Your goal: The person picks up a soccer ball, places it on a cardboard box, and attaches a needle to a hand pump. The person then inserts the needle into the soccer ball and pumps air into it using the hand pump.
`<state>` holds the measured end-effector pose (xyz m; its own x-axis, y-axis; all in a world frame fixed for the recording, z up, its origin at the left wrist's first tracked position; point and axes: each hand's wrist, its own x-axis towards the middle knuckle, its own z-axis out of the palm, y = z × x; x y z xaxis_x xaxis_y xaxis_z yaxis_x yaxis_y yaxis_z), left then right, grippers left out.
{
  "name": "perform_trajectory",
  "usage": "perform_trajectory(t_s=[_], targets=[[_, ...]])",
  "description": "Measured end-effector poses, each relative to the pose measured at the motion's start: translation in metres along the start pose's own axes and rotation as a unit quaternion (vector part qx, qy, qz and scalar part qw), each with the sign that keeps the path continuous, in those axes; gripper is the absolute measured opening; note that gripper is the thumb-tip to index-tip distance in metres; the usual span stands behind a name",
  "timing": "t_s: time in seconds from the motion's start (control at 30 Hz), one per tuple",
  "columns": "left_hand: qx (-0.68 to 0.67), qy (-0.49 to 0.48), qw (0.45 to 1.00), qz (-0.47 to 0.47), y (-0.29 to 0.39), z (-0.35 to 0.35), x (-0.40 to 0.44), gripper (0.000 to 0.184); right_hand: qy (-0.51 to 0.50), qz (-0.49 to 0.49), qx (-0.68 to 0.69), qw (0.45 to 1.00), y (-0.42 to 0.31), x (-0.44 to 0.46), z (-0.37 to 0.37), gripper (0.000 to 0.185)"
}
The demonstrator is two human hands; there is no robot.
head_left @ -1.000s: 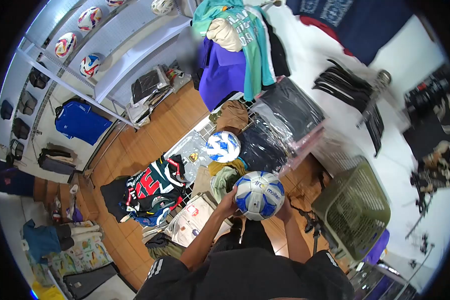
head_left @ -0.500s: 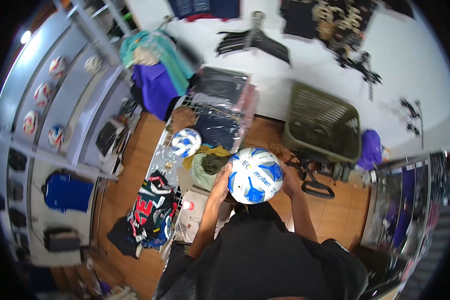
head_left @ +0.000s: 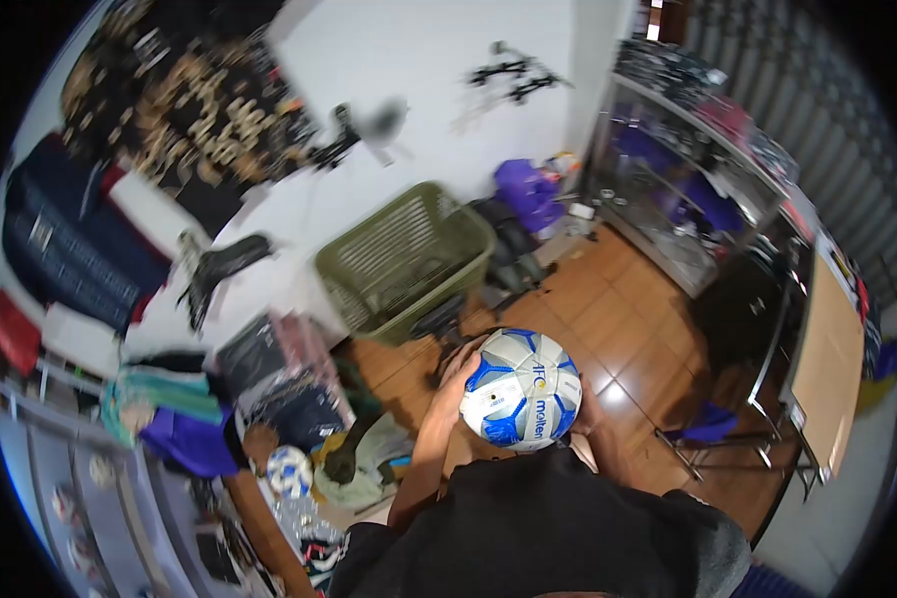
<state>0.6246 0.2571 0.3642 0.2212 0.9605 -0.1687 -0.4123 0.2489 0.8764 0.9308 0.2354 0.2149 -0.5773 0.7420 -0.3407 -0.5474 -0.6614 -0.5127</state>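
This looks like a sports shop — shelved balls (head_left: 102,470), bagged clothes (head_left: 304,409), a glass display case (head_left: 650,237)

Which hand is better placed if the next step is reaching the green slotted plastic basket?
Left, probably: the left hand holds the blue-and-white ball on the side nearer the basket; the right hand is across the ball, farther away.

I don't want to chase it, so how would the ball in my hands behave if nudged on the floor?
The ball would likely roll easily, being round, on a floor that looks smooth and shiny. It should feel firm rather than floppy, since no dent shows between your left hand and right hand.
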Motion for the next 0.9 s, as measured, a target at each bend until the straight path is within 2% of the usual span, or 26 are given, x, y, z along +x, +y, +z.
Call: perform_trajectory(t_s=[0.07, 0.17, 0.2, 0.23, 0.3, 0.33, 0.37, 0.43, 0.57, 0.63, 0.7, 0.83, 0.9], targets=[[-0.005, -0.046, 0.999, 0.025, -0.023, 0.051, 0.035, 0.073, 0.011, -0.049, 0.068, 0.996, -0.020, -0.033, -0.025, 0.105], [-0.103, -0.071, 0.987, -0.101, -0.086, 0.105, 0.085, 0.074, 0.051, -0.157, 0.130, 0.978, -0.052, -0.088, -0.046, 0.104], [-0.108, -0.085, 0.984, -0.112, -0.114, 0.119, 0.106, 0.074, 0.061, -0.178, 0.157, 0.970, -0.067, -0.105, -0.048, 0.107], [-0.067, -0.094, 0.988, -0.106, -0.119, 0.144, 0.118, 0.071, 0.061, -0.195, 0.177, 0.963, -0.083, -0.113, -0.057, 0.108], [-0.018, -0.054, 0.997, -0.061, -0.147, 0.200, 0.139, 0.068, 0.052, -0.233, 0.218, 0.946, -0.104, -0.131, -0.085, 0.110], [0.006, -0.101, 0.994, -0.046, -0.151, 0.219, 0.150, 0.068, 0.057, -0.262, 0.192, 0.944, -0.125, -0.141, -0.084, 0.111], [-0.020, -0.115, 0.992, -0.050, -0.156, 0.237, 0.162, 0.065, 0.101, -0.284, 0.190, 0.934, -0.140, -0.150, -0.089, 0.110], [-0.074, -0.141, 0.985, -0.063, -0.143, 0.280, 0.180, 0.060, 0.108, -0.310, 0.160, 0.931, -0.160, -0.169, -0.115, 0.110], [-0.091, -0.239, 0.943, -0.214, -0.131, 0.331, 0.239, 0.078, 0.154, -0.373, 0.106, 0.909, -0.190, -0.209, -0.160, 0.111], [-0.042, -0.267, 0.920, -0.283, -0.133, 0.361, 0.263, 0.080, 0.209, -0.427, 0.006, 0.880, -0.234, -0.234, -0.125, 0.126], [-0.017, -0.307, 0.898, -0.316, -0.142, 0.385, 0.290, 0.080, 0.243, -0.478, -0.035, 0.843, -0.263, -0.244, -0.111, 0.125], [-0.034, -0.337, 0.873, -0.352, -0.183, 0.448, 0.335, 0.076, 0.326, -0.531, 0.024, 0.782, -0.270, -0.254, -0.155, 0.120], [0.016, -0.379, 0.863, -0.334, -0.203, 0.471, 0.356, 0.074, 0.367, -0.561, 0.053, 0.740, -0.275, -0.251, -0.171, 0.117]])
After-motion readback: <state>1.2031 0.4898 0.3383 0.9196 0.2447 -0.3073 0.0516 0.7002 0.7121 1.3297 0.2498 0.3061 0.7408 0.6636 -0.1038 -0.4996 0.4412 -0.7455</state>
